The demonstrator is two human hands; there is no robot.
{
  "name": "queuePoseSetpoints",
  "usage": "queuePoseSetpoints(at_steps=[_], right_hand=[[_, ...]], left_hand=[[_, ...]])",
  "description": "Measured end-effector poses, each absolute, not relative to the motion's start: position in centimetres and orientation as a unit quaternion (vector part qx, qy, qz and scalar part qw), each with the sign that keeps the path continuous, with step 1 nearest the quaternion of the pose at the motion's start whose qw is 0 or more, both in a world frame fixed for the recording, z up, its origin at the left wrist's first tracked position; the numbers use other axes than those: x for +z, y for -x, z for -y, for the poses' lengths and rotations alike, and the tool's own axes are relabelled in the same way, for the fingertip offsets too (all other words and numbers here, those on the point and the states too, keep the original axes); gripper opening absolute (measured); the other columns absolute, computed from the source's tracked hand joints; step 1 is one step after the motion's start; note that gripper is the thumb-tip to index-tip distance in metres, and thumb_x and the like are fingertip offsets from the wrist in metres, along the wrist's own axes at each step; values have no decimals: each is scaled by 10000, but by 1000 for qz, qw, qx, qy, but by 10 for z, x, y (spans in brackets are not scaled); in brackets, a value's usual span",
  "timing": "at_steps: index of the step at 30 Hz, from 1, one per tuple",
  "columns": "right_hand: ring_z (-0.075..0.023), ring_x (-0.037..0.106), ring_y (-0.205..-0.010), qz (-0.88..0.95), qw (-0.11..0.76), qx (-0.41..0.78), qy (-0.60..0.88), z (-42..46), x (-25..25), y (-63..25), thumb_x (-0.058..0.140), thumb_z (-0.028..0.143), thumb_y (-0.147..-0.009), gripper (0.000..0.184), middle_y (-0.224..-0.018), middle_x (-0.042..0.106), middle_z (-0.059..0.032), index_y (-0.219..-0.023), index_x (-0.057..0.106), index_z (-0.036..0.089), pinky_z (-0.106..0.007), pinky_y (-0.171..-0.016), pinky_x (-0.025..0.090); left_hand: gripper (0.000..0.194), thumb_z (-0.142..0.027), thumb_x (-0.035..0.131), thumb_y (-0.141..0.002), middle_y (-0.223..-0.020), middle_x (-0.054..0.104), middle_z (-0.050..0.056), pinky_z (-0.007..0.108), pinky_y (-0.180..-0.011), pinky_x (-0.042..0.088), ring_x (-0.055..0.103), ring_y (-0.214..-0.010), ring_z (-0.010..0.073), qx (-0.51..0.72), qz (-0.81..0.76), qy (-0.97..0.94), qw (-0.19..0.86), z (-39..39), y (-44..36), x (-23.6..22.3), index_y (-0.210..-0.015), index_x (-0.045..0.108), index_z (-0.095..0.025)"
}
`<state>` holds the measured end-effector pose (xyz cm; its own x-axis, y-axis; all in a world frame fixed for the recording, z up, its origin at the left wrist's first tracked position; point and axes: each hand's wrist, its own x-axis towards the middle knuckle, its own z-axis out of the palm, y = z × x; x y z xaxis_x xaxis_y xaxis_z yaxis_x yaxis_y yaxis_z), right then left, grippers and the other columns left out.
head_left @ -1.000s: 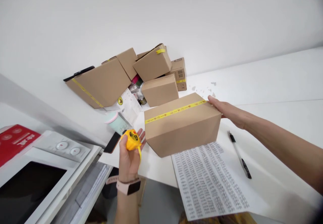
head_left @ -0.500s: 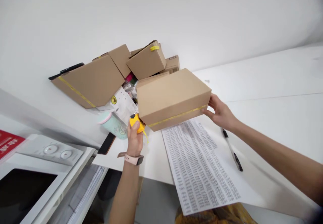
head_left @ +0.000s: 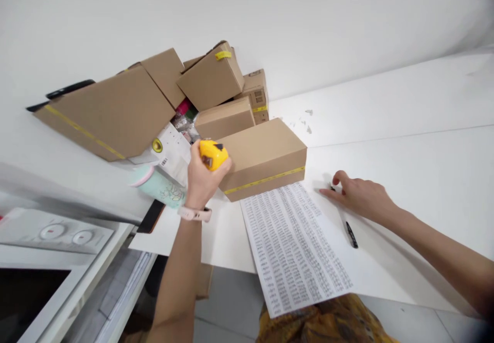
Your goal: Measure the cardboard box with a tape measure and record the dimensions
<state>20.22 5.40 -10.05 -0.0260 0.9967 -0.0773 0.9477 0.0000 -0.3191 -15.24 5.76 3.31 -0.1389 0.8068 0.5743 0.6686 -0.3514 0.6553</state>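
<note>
A cardboard box (head_left: 264, 155) with a yellow tape line along its side rests on the white table (head_left: 424, 168). My left hand (head_left: 200, 178) is closed around a yellow tape measure (head_left: 212, 154) held at the box's left end. My right hand (head_left: 358, 196) lies on the table just right of the box, fingers curled over the top of a black pen (head_left: 349, 229); whether it grips the pen is unclear. A printed sheet (head_left: 297, 245) full of small figures lies in front of the box and hangs over the table edge.
Several more cardboard boxes (head_left: 208, 80) are piled against the wall behind, with a large flat one (head_left: 104, 111) at the left. A mint-green cup (head_left: 158, 184) and a dark phone (head_left: 151, 215) lie by my left wrist. A white machine (head_left: 57, 240) stands at lower left.
The box was lifted, turned over and set down on the table with the tape line on its side. My right hand let go of it and dropped onto the pen. My left hand rose to the box's end.
</note>
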Motion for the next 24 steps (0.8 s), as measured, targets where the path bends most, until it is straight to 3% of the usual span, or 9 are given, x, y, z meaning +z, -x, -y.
queuePoseSetpoints(at_steps=[4,7,10,13,15,17,20,22,24], right_hand=[[-250,601,-622,734,97,209,639,-48,-100,-207,474,366,-902,209,-682,662,-42,-1025,585,239,-349,-573,396],[-230,605,-596,657,210,399,604,-40,-94,-225,488,409,-907,257,-612,628,-30,-993,650,230,-365,-608,463],[-268,698,-809,523,343,591,510,-20,-87,-246,561,474,-896,319,-845,744,-94,-1050,694,228,-413,-774,542],[-295,708,-947,469,410,637,454,6,-85,-250,711,480,-824,349,-962,770,-104,-1095,690,262,-440,-866,540],[-275,707,-864,482,413,634,442,20,-88,-239,771,484,-791,368,-863,760,-87,-1064,673,258,-424,-805,545],[-219,652,-695,513,403,617,440,28,-91,-220,768,512,-797,343,-714,703,-44,-977,648,246,-371,-688,519],[-160,493,-584,556,395,544,489,28,-93,-192,607,598,-897,392,-599,565,0,-753,565,236,-312,-596,421],[-162,439,-594,557,384,506,535,25,-92,-180,463,619,-962,454,-591,502,8,-726,534,237,-311,-602,391],[-172,423,-608,545,376,489,567,21,-93,-176,374,627,-985,466,-605,484,11,-787,548,243,-315,-603,378]], left_hand=[[563,-385,732,-710,-1113,636,105,457,-918,491,615,-1056,313,259,-629,-733,-1,-91,126,47,-1185,495,-196],[542,-450,692,-734,-1161,631,138,494,-963,466,572,-1140,358,184,-641,-745,-6,-109,122,40,-1171,515,-183],[582,-530,646,-772,-1226,621,156,522,-992,449,549,-1186,371,185,-649,-737,-16,-116,128,34,-1221,515,-184],[652,-502,670,-770,-1298,587,177,552,-1056,400,509,-1253,380,254,-622,-737,-77,-107,128,30,-1301,493,-167],[587,-443,679,-787,-1307,588,158,553,-1100,364,501,-1276,363,343,-560,-744,-128,-90,120,22,-1290,520,-184],[389,-373,643,-845,-1207,649,98,522,-1082,402,572,-1199,314,425,-475,-760,-125,-65,105,6,-1202,584,-233],[231,-292,560,-934,-1064,714,50,447,-965,509,671,-1040,252,389,-352,-850,38,-22,82,-37,-1152,633,-264],[443,-432,553,-955,-1315,645,125,494,-1079,443,584,-1254,293,265,-338,-895,119,-2,76,-69,-1338,553,-211],[828,-665,540,-901,-1566,407,188,558,-1203,260,350,-1469,342,148,-321,-921,164,9,77,-96,-1525,342,-157]])
